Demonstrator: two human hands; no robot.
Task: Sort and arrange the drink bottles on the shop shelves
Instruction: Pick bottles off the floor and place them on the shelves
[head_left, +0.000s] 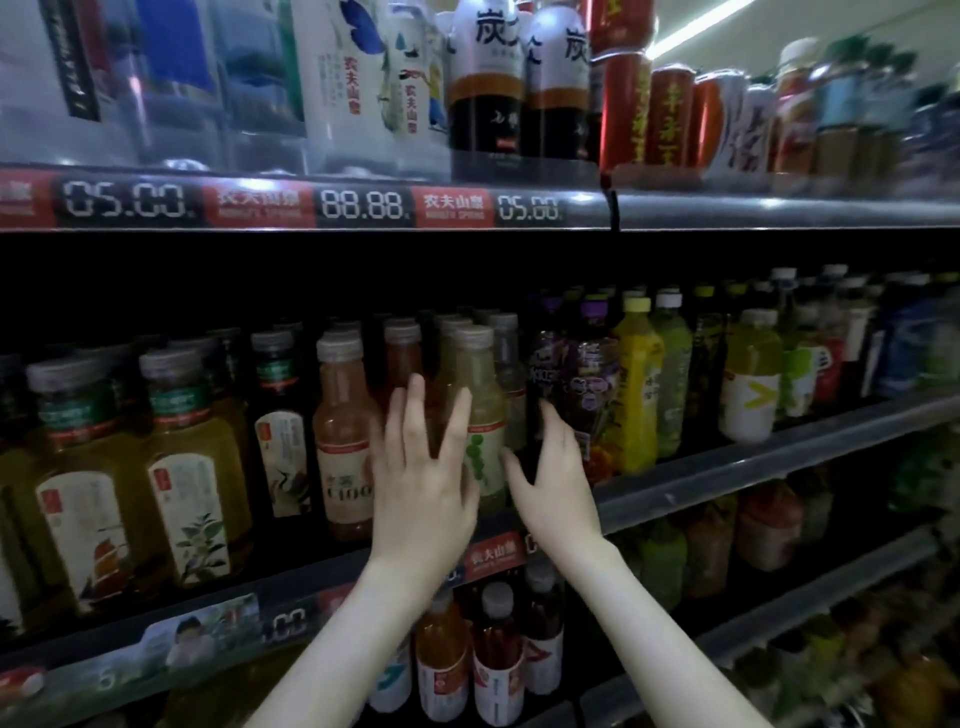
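Now my left hand (421, 478) rests with straight fingers on the green juice bottle (482, 371) on the middle shelf (727, 467), my right hand (556, 483) open beside it; it looks heavy and slippery, so I'd hold its middle.

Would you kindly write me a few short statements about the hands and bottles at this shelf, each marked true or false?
1. The left hand and the right hand both reach to the middle shelf. True.
2. The left hand's straight fingers lie against the pale green bottle. True.
3. The right hand grips a red can. False: it holds nothing; the red cans stand on the top shelf.
4. The purple bottle stands left of the pale green bottle. False: it stands to its right.
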